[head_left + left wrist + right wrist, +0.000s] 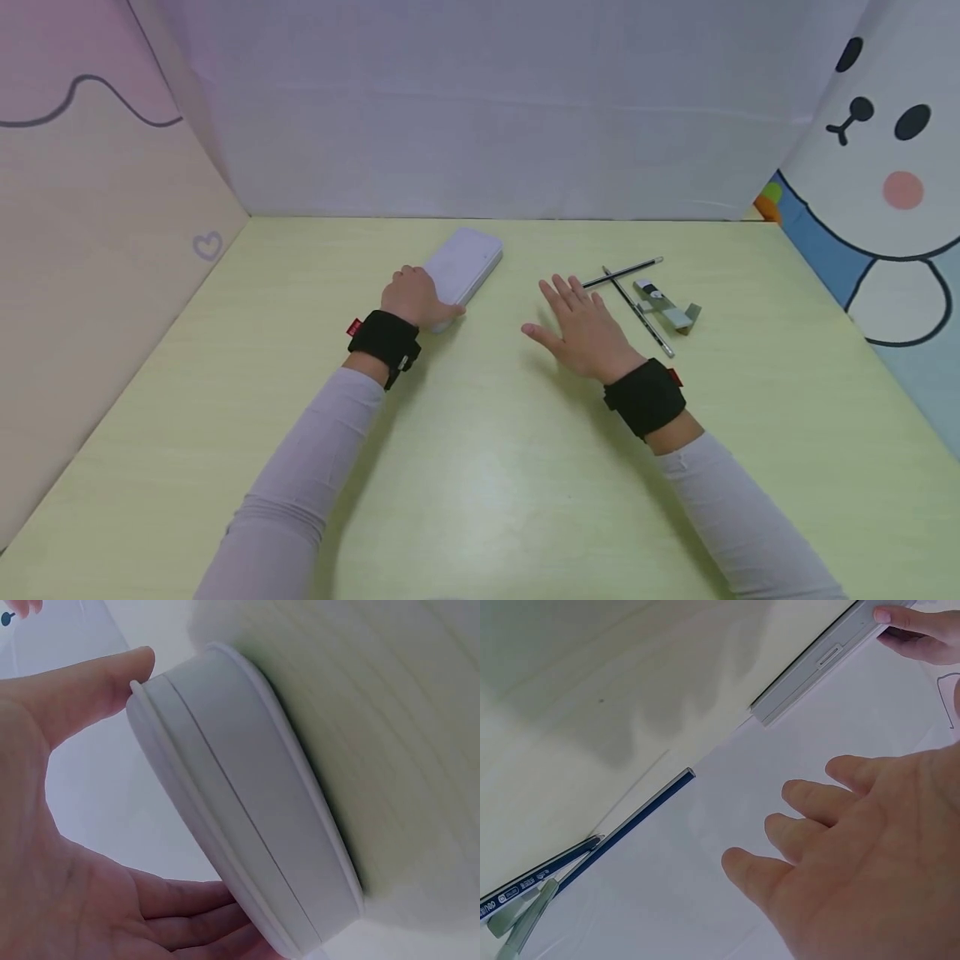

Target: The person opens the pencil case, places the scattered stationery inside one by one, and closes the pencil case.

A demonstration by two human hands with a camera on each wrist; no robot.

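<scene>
My left hand grips the near end of a pale, flat pencil case lying on the table. In the left wrist view, the thumb presses one edge of the pencil case and the fingers are at the opposite side; a seam runs along its end. My right hand hovers above the table with fingers straight and spread, holding nothing. Beyond its fingertips, two dark pencils lie crossed. Beside them is a small pale greenish-grey object with a dark label; its kind is unclear.
The light wood-grain table meets a white back wall. A side panel with a heart drawing stands at left, and a panel with a cartoon face at right. Both wrists wear black bands.
</scene>
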